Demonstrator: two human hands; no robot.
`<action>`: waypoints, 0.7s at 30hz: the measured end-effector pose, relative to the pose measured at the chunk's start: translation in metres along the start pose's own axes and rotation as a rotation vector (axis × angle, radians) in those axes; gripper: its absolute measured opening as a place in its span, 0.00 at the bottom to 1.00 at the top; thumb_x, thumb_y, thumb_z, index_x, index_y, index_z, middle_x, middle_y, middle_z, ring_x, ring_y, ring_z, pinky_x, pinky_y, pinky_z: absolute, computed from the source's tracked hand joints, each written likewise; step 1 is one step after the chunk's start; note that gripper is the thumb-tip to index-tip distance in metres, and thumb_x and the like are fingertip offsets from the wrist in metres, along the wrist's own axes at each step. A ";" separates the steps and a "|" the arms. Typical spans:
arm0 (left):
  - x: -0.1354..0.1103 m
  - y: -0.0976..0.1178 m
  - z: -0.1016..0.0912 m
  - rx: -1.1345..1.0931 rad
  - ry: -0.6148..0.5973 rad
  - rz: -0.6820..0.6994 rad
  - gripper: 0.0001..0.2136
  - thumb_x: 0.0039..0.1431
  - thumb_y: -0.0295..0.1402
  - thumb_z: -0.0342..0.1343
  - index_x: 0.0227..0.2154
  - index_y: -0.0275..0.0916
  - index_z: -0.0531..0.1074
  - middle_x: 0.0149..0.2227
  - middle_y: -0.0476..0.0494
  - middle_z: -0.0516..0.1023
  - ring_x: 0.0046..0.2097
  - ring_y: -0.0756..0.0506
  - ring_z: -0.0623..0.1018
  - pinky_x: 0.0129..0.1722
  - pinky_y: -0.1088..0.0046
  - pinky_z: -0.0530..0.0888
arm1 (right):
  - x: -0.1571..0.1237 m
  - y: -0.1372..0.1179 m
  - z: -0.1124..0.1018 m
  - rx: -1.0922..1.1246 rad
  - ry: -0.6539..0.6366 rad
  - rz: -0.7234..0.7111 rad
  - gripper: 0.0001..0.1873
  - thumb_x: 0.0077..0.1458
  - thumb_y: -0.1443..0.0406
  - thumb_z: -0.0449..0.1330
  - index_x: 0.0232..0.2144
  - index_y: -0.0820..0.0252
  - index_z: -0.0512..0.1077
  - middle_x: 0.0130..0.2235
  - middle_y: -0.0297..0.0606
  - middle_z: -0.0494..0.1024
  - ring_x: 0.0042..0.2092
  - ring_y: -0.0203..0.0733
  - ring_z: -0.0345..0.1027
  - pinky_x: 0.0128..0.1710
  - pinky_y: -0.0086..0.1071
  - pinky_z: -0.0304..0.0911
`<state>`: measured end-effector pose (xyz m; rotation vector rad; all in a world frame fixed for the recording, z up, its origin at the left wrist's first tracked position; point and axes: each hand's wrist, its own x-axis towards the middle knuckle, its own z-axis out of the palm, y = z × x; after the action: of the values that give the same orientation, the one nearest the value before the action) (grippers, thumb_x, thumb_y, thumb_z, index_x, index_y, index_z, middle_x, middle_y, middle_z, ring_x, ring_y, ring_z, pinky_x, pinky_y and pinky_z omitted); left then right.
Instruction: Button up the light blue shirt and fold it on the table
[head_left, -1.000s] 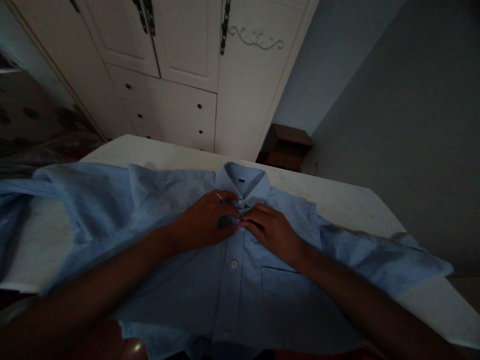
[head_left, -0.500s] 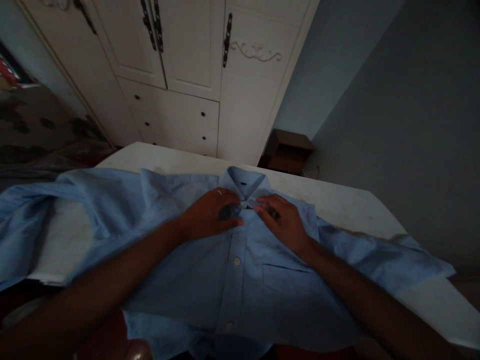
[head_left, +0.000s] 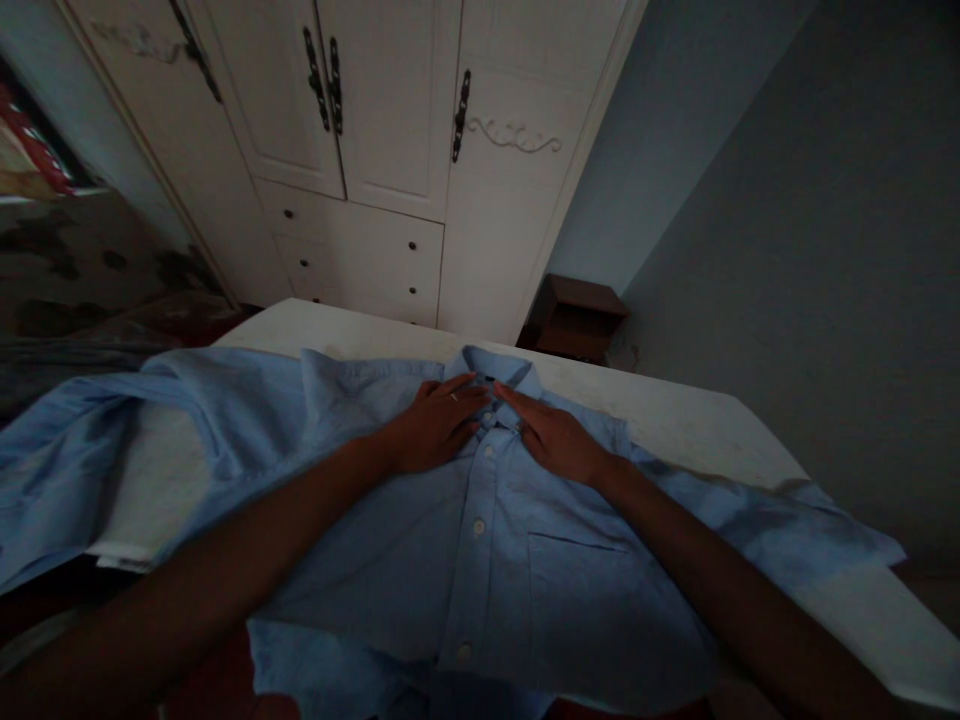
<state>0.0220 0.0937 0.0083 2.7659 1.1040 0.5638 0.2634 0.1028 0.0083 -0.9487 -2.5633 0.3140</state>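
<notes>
1. White wardrobe [head_left: 394, 110] doors and drawers stand across the far side of your room, with dark handles [head_left: 335, 85] and a raised scroll ornament [head_left: 517, 135] on one door.
2. To its right, you have a low brown cabinet [head_left: 586, 292] with an open front, near the grey wall [head_left: 840, 230]. The light is dim.
3. Your white table [head_left: 697, 410] lies in front of you, its far corners cut at a slant.
4. On it, the light blue shirt [head_left: 375, 580] is spread front up, collar [head_left: 521, 372] toward the far edge and lower part toward you, reaching past the near edge.
5. Your left hand [head_left: 435, 425] lies palm down on the shirt beside the collar opening, fingers extended and a little spread; one wears a ring [head_left: 453, 397].
6. Your right hand [head_left: 559, 435] rests opposite, fingers stretched out close together, their tips near those of the left. You can't tell whether its thumb presses any cloth.
7. Below your hands, the button placket [head_left: 472, 590] runs toward you, with a chest pocket [head_left: 577, 590] to its right.
8. One sleeve [head_left: 232, 410] lies bent on your left; the other sleeve [head_left: 787, 530] stretches out to your right.
</notes>
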 end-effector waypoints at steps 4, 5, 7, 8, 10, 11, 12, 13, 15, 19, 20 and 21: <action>0.009 -0.001 -0.007 0.121 -0.033 0.017 0.19 0.65 0.33 0.41 0.57 0.39 0.65 0.54 0.35 0.71 0.59 0.36 0.63 0.53 0.52 0.59 | 0.004 0.002 -0.010 0.052 0.004 -0.043 0.36 0.56 0.75 0.50 0.65 0.48 0.53 0.54 0.41 0.69 0.52 0.44 0.67 0.53 0.46 0.65; 0.013 -0.002 -0.011 0.156 -0.052 0.013 0.19 0.65 0.34 0.41 0.55 0.40 0.68 0.51 0.35 0.72 0.56 0.36 0.65 0.52 0.52 0.59 | 0.004 0.003 -0.014 0.064 0.011 -0.065 0.35 0.55 0.75 0.50 0.63 0.48 0.57 0.51 0.41 0.69 0.50 0.43 0.67 0.52 0.44 0.66; 0.022 -0.002 -0.020 0.207 -0.110 0.007 0.17 0.63 0.36 0.45 0.51 0.43 0.72 0.47 0.35 0.72 0.52 0.36 0.67 0.48 0.54 0.60 | 0.005 0.003 -0.022 0.082 0.024 -0.094 0.31 0.54 0.75 0.52 0.59 0.49 0.63 0.47 0.40 0.69 0.46 0.41 0.68 0.48 0.40 0.68; 0.026 -0.002 -0.025 0.219 -0.149 0.011 0.16 0.62 0.37 0.47 0.49 0.44 0.74 0.45 0.35 0.72 0.51 0.36 0.67 0.48 0.54 0.60 | 0.005 0.002 -0.027 0.089 0.026 -0.096 0.29 0.54 0.75 0.53 0.57 0.50 0.66 0.46 0.40 0.69 0.44 0.41 0.68 0.45 0.38 0.69; 0.033 -0.001 -0.035 0.222 -0.220 0.034 0.15 0.59 0.38 0.51 0.47 0.46 0.76 0.44 0.36 0.73 0.51 0.35 0.67 0.47 0.53 0.60 | 0.006 0.001 -0.037 0.091 0.020 -0.083 0.24 0.53 0.73 0.55 0.52 0.53 0.70 0.44 0.40 0.69 0.39 0.39 0.68 0.41 0.36 0.69; 0.036 -0.001 -0.040 0.216 -0.243 0.047 0.14 0.57 0.38 0.54 0.45 0.47 0.77 0.45 0.37 0.73 0.52 0.35 0.67 0.48 0.53 0.59 | 0.006 0.001 -0.041 0.084 0.011 -0.074 0.21 0.54 0.72 0.56 0.50 0.54 0.71 0.43 0.40 0.70 0.38 0.38 0.68 0.40 0.35 0.69; 0.038 -0.001 -0.044 0.207 -0.255 0.058 0.12 0.56 0.37 0.56 0.42 0.46 0.77 0.47 0.37 0.72 0.54 0.35 0.66 0.50 0.52 0.58 | 0.007 0.000 -0.045 0.072 0.001 -0.070 0.19 0.54 0.71 0.57 0.48 0.55 0.72 0.43 0.39 0.70 0.38 0.38 0.68 0.39 0.35 0.69; 0.040 -0.002 -0.047 0.192 -0.258 0.065 0.10 0.54 0.35 0.57 0.39 0.46 0.78 0.50 0.38 0.72 0.57 0.34 0.64 0.51 0.51 0.57 | 0.008 -0.001 -0.049 0.058 -0.011 -0.075 0.16 0.54 0.69 0.58 0.46 0.56 0.73 0.42 0.39 0.71 0.39 0.39 0.68 0.39 0.35 0.68; 0.044 -0.004 -0.050 0.138 -0.260 0.066 0.06 0.54 0.32 0.57 0.35 0.45 0.77 0.53 0.41 0.72 0.60 0.36 0.62 0.54 0.50 0.53 | 0.010 -0.003 -0.053 0.029 -0.045 -0.107 0.13 0.55 0.66 0.59 0.44 0.56 0.74 0.41 0.39 0.72 0.40 0.40 0.69 0.41 0.36 0.68; 0.048 -0.009 -0.047 -0.013 -0.268 0.031 0.05 0.57 0.30 0.54 0.32 0.43 0.74 0.40 0.48 0.79 0.50 0.43 0.72 0.56 0.54 0.52 | 0.015 -0.009 -0.052 -0.064 -0.096 -0.160 0.11 0.57 0.65 0.59 0.44 0.54 0.73 0.42 0.37 0.75 0.41 0.40 0.71 0.41 0.35 0.67; 0.048 -0.009 -0.046 -0.034 -0.268 0.023 0.04 0.56 0.30 0.54 0.32 0.43 0.74 0.37 0.49 0.79 0.47 0.44 0.73 0.57 0.54 0.52 | 0.016 -0.011 -0.051 -0.116 -0.099 -0.160 0.11 0.58 0.66 0.58 0.44 0.54 0.73 0.42 0.37 0.76 0.40 0.39 0.71 0.39 0.34 0.67; 0.048 -0.009 -0.045 -0.047 -0.264 0.018 0.04 0.56 0.30 0.55 0.33 0.43 0.74 0.36 0.50 0.79 0.45 0.45 0.74 0.57 0.54 0.51 | 0.017 -0.012 -0.049 -0.178 -0.101 -0.161 0.10 0.58 0.67 0.57 0.43 0.55 0.73 0.42 0.36 0.76 0.39 0.39 0.72 0.37 0.32 0.67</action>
<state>0.0305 0.1317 0.0623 2.7121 0.9948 0.2132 0.2660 0.1086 0.0614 -0.7970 -2.7773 0.0912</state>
